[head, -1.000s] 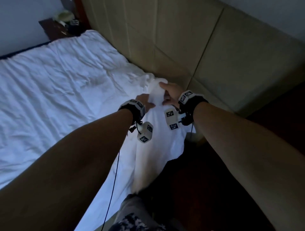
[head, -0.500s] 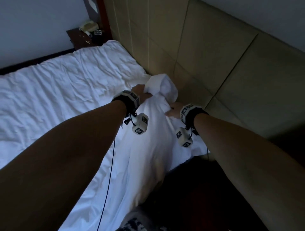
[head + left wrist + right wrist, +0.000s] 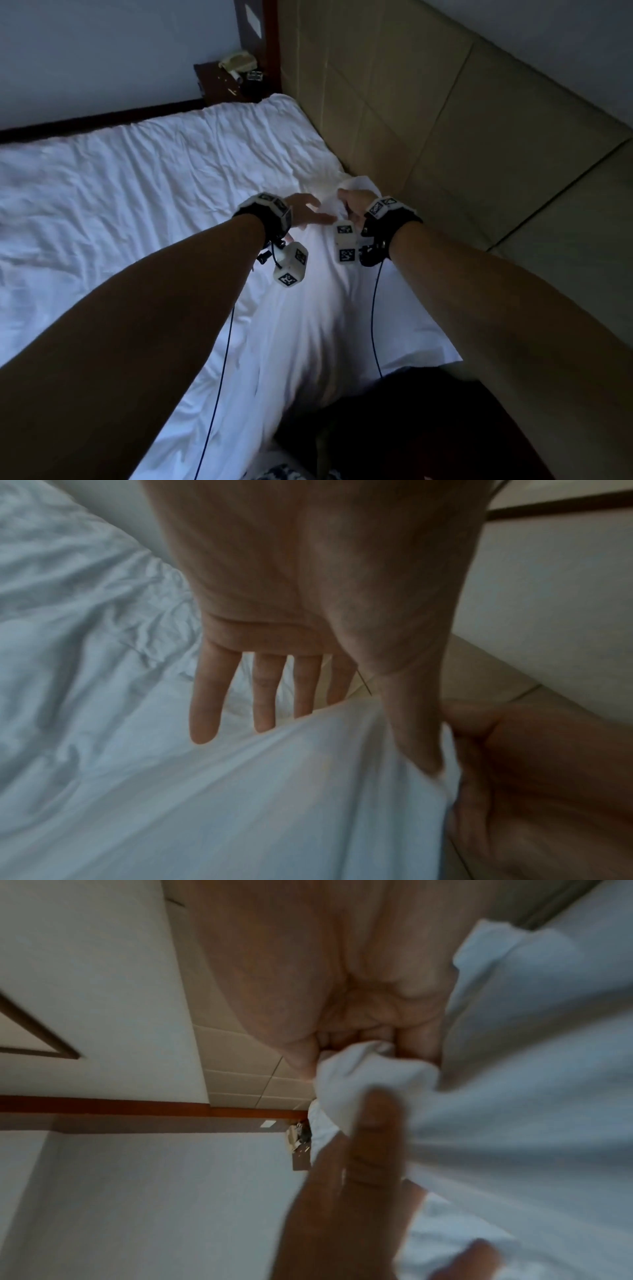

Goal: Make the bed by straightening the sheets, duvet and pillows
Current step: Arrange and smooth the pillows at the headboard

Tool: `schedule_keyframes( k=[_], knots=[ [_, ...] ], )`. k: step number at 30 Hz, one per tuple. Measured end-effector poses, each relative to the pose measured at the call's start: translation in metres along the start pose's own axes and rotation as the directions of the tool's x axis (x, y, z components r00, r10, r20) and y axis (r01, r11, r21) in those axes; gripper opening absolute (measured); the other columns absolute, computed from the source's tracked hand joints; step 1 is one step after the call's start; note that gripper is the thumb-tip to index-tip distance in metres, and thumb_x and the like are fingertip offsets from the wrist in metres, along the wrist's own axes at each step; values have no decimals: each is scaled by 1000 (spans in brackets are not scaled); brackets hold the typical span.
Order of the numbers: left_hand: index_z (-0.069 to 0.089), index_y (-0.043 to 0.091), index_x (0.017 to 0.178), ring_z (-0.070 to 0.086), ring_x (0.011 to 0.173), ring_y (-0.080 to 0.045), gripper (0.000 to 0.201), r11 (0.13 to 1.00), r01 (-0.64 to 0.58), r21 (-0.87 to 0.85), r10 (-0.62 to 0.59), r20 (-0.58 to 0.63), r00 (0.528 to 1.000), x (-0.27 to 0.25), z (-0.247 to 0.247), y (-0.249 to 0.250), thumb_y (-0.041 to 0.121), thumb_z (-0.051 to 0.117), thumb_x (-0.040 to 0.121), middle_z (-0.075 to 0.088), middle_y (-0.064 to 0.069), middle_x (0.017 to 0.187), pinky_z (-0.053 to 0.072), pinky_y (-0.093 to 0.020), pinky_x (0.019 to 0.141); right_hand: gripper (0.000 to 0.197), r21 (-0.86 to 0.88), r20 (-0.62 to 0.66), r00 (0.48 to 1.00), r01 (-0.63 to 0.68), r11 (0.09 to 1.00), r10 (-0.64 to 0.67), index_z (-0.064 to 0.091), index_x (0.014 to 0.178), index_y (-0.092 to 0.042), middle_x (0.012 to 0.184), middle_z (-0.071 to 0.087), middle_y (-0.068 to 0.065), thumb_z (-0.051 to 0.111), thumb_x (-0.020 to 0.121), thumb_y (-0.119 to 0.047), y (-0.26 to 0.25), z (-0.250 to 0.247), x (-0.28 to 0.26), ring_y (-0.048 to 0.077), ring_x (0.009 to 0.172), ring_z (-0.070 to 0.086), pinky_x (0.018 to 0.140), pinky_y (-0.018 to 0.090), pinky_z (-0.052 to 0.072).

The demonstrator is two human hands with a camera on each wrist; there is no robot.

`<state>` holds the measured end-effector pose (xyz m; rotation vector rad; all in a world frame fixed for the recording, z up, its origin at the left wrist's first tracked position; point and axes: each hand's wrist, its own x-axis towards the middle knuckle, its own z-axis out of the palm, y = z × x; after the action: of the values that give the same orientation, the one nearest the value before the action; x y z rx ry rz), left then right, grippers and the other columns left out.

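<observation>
A wrinkled white sheet (image 3: 130, 205) covers the mattress. A second white sheet (image 3: 318, 318) runs from the head corner down over the near side of the bed. My right hand (image 3: 354, 202) grips a bunched corner of this white sheet (image 3: 363, 1069) close to the padded headboard (image 3: 428, 120), fingers curled round the cloth. My left hand (image 3: 306, 214) is spread with straight fingers (image 3: 263, 699) just left of it, the thumb lying along the raised fold of the white sheet (image 3: 274, 791).
A dark bedside table (image 3: 227, 84) with a pale telephone (image 3: 238, 61) and small items stands at the far corner. The floor (image 3: 394, 428) beside the bed is dark. A pale wall (image 3: 102, 51) runs behind the bed's far side.
My left hand has let go of the sheet and spread its fingers. My right hand has moved up from the sheet's side to grip the bunched corner by the headboard.
</observation>
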<state>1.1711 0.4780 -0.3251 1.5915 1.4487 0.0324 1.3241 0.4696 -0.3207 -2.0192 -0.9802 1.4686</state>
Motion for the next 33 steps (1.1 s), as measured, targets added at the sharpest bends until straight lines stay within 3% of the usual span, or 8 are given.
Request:
schedule_keyframes(
  k=[6, 10, 14, 21, 25, 27, 31, 33],
  knots=[
    [55, 8, 132, 54, 118, -31, 47, 998, -9, 62, 21, -209, 978, -45, 17, -52, 32, 63, 92, 55, -14, 132, 51, -34, 83, 29, 323, 49, 990, 112, 940, -135, 56, 74, -10, 74, 58, 10, 49, 98, -25, -24, 34, -25, 29, 72, 60, 72, 35, 51],
    [61, 6, 127, 59, 111, -36, 38, 997, -37, -71, 6, -387, 922, -72, 23, -67, 30, 52, 98, 60, -22, 124, 48, -34, 79, 28, 399, 180, 958, 137, 907, -224, 58, 115, -1, 89, 68, 10, 49, 99, -22, 0, 39, -60, 24, 81, 59, 72, 35, 51],
    [62, 6, 124, 60, 109, -35, 36, 983, -117, -142, 37, -469, 882, -106, 31, -53, 29, 49, 99, 62, -21, 120, 41, -30, 73, 60, 70, 153, 907, 386, 920, -392, 48, 134, -9, 120, 61, 4, 73, 83, -29, 29, 33, -83, 19, 100, 61, 91, 35, 50],
    [64, 5, 118, 61, 108, -32, 34, 975, -166, -148, 57, -553, 831, -142, 12, -24, 28, 46, 100, 64, -18, 118, 38, -26, 71, 124, -328, 162, 927, 374, 867, -338, 44, 139, -27, 127, 58, -8, 81, 32, -79, 57, 34, -101, 25, 110, 60, 92, 40, 49],
    [62, 0, 117, 55, 90, -21, 34, 981, -139, -138, 44, -533, 845, -137, 0, -27, 25, 47, 100, 63, -19, 115, 39, -22, 57, 59, -200, 184, 939, 324, 925, -290, 59, 116, -18, 97, 69, 7, 76, 73, -54, 39, 36, -111, 23, 66, 64, 58, 29, 50],
    [58, 0, 123, 55, 96, -24, 38, 987, -89, -136, 10, -494, 869, -130, -8, -37, 28, 49, 99, 59, -17, 116, 44, -22, 62, 51, -186, 113, 958, 280, 942, -263, 60, 114, -13, 88, 68, 8, 72, 79, -49, 26, 42, -103, 24, 56, 61, 48, 27, 46],
    [49, 24, 137, 48, 114, -23, 61, 978, -6, -206, -67, -346, 936, -118, -17, -68, 51, 66, 84, 45, 4, 129, 55, -38, 71, 53, -129, 23, 977, 215, 968, -214, 54, 129, -8, 122, 61, 9, 61, 90, -44, -3, 60, -90, 30, 106, 62, 95, 39, 50],
    [35, 25, 145, 42, 129, -24, 83, 996, 53, -66, -68, -257, 964, -112, -20, -88, 54, 72, 77, 38, 3, 144, 53, -45, 87, 53, -115, -3, 974, 223, 968, -225, 50, 134, -8, 132, 55, 7, 54, 94, -42, -20, 72, -81, 28, 118, 56, 101, 37, 46]
  ],
)
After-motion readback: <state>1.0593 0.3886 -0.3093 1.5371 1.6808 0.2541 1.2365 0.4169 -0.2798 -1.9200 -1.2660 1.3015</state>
